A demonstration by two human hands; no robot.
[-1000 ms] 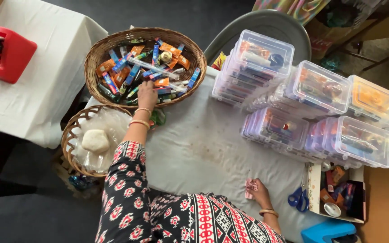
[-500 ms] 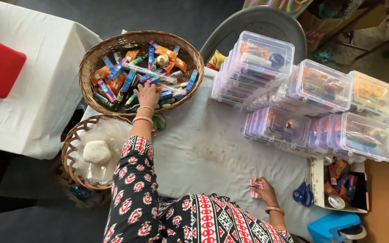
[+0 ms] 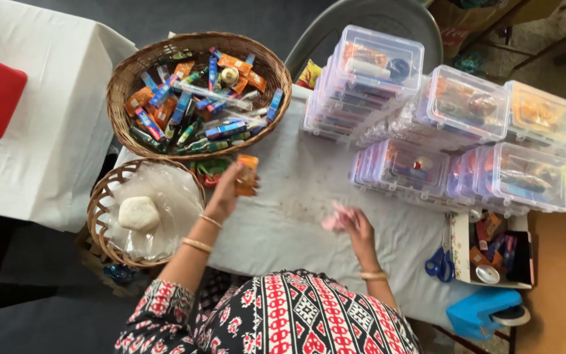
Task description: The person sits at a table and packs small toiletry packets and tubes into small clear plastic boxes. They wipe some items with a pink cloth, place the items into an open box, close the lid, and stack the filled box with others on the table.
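So I've got a small orange packet (image 3: pixel 247 174) pinched between thumb and fingers of my left hand (image 3: pixel 225 191), held up just off the white tablecloth (image 3: pixel 283 216), right below the rim of the big wicker basket (image 3: pixel 126 82) full of mixed orange and blue packets and little tubes. My right hand (image 3: pixel 355 223) is resting lower on the cloth, fingers curled loosely around a small pink bit (image 3: pixel 333 217), paper or a wrapper, can't really tell which.

Reading it as the picking step: one item is out of the basket and in the air, not yet set anywhere. The next move looks like bringing the left hand across toward the right, and that needs a light grip so the packet doesn't crumple, plus staying clear of the basket rim.

Further out: a smaller wicker basket (image 3: pixel 99 216) to my left lined with clear plastic, a pale lump (image 3: pixel 138 213) sitting in it. Stacks of clear lidded boxes (image 3: pixel 460 131) across the far right of the table, already packed with stuff. Blue-handled scissors (image 3: pixel 441 261) lie near a small open cardboard box (image 3: pixel 456 246) of oddments.
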